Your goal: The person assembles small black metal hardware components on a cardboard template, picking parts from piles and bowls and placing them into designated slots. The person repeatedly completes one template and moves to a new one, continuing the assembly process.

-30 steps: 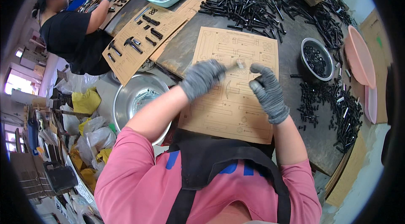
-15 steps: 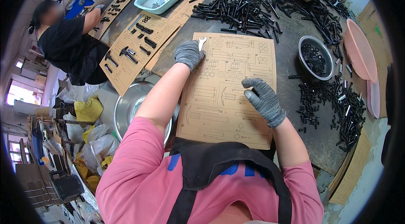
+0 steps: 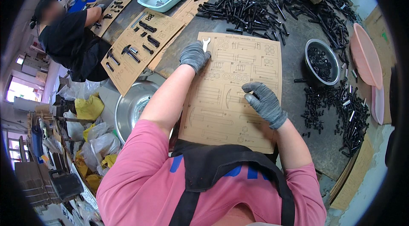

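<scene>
A brown printed card [image 3: 208,134] with outline drawings of hardware lies at the table's front edge before me. My left hand [image 3: 195,57], in a grey glove, is closed at the card's upper left on a small silver open-ended wrench [image 3: 206,44]. Only the wrench's forked head shows past the fingers; the rest is hidden. Over the card's right half hovers my gloved right hand [image 3: 265,104], fingers bent and thumb apart from them. Nothing shows in it.
Beyond the card lie heaped black bolts [image 3: 238,15]. A metal bowl of black nuts [image 3: 309,62] and pink trays [image 3: 366,60] stand right. Leftward are another card with black parts [image 3: 123,70], a light-blue tray [image 3: 147,1], a steel basin [image 3: 121,115] and a co-worker [image 3: 64,34].
The whole view has shifted slightly. My right hand has moved a little left over the card; my left hand stays on the wrench.
</scene>
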{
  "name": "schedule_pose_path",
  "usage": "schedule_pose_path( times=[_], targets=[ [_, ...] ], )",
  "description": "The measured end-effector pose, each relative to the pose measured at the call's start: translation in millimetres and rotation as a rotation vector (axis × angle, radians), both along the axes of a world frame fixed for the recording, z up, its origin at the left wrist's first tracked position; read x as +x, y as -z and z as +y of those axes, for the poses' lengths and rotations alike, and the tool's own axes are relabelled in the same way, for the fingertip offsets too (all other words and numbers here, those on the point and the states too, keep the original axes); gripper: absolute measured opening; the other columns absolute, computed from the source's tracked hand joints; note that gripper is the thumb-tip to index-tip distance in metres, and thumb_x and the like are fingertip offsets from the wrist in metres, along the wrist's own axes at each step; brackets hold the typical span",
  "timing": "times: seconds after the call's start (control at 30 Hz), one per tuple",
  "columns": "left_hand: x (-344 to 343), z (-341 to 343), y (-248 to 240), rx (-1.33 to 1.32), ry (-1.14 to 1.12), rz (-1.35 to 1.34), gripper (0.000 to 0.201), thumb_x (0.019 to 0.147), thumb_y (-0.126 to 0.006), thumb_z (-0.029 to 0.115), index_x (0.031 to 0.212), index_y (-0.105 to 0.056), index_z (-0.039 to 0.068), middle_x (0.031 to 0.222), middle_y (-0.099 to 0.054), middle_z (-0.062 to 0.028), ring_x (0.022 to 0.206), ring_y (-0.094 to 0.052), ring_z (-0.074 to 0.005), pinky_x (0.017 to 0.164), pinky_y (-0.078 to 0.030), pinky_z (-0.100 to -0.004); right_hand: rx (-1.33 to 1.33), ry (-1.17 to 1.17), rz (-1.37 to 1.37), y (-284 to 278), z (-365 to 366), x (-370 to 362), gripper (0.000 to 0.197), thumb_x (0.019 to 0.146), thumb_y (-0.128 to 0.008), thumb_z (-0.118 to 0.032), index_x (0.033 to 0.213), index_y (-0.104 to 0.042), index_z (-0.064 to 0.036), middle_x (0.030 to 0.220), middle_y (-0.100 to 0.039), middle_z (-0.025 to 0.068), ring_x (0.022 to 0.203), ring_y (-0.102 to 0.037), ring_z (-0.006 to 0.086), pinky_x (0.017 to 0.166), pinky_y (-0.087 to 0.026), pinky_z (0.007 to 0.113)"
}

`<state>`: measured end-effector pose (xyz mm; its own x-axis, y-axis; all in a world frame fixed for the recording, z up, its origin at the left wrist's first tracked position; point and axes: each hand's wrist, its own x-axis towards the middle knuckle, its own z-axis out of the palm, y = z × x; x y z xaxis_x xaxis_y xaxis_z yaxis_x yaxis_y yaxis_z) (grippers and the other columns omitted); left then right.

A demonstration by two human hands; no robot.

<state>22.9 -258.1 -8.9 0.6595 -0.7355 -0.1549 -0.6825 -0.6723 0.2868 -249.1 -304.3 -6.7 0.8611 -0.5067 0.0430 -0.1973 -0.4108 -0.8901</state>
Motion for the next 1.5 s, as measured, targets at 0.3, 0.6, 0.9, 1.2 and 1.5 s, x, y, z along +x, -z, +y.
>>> schedule_pose_path(
  times=[0.3, 0.6, 0.9, 1.2, 1.5],
  targets=[
    [18, -13, -9, -0.364, 0.176, -0.129, 0.042, 0.073, -0.067, 0.029, 0.103, -0.057, 0.001, 0.097, -0.06, -0.0164, 0.088, -0.059, -0.027, 0.079, -0.046, -0.0345, -0.387, 0.137, 0.174, -5, -89, 13, 0.024, 0.08, -0.06, -0.019, 0.1, -0.06, -0.0064, 0.096, -0.06, 0.0133, 0.089, -0.058, 0.027, 0.079, -0.047, 0.033],
    [17, -116, 1, -0.097, 0.669, -0.318, 0.027, 0.074, -0.061, 0.016, 0.101, -0.062, 0.015, 0.095, -0.057, -0.0122, 0.088, -0.057, -0.0305, 0.076, -0.047, -0.0389, -0.729, 0.328, 0.835, -1, -191, 95, 0.028, 0.082, -0.052, -0.022, 0.106, -0.061, -0.0106, 0.105, -0.059, 0.0151, 0.097, -0.058, 0.0297, 0.08, -0.047, 0.041],
    [18, -144, -4, -0.054, 0.738, -0.434, 0.015, 0.073, -0.058, 0.016, 0.085, -0.06, 0.008, 0.088, -0.057, -0.0144, 0.08, -0.059, -0.0307, 0.068, -0.049, -0.0398, -0.669, 0.374, 0.748, -10, -199, 109, 0.033, 0.074, -0.06, -0.021, 0.104, -0.06, -0.0069, 0.102, -0.06, 0.0157, 0.097, -0.058, 0.0288, 0.082, -0.047, 0.039],
    [18, -165, -8, -0.042, 0.64, -0.453, 0.026, 0.076, -0.055, 0.015, 0.102, -0.057, 0.011, 0.096, -0.056, -0.0136, 0.087, -0.058, -0.0302, 0.074, -0.048, -0.0397, -0.568, 0.149, 0.82, -12, -194, 117, 0.028, 0.075, -0.057, -0.013, 0.103, -0.059, -0.0075, 0.102, -0.06, 0.0158, 0.093, -0.059, 0.032, 0.079, -0.048, 0.039],
    [33, -138, -9, 0.067, 0.624, -0.231, 0.032, 0.077, -0.06, 0.03, 0.104, -0.06, 0.013, 0.102, -0.055, -0.0142, 0.096, -0.054, -0.0301, 0.083, -0.044, -0.0381, -0.71, 0.132, 0.762, -14, -188, 114, 0.031, 0.078, -0.059, -0.028, 0.1, -0.058, -0.0054, 0.096, -0.06, 0.0141, 0.092, -0.058, 0.0283, 0.08, -0.046, 0.038]
  ],
)
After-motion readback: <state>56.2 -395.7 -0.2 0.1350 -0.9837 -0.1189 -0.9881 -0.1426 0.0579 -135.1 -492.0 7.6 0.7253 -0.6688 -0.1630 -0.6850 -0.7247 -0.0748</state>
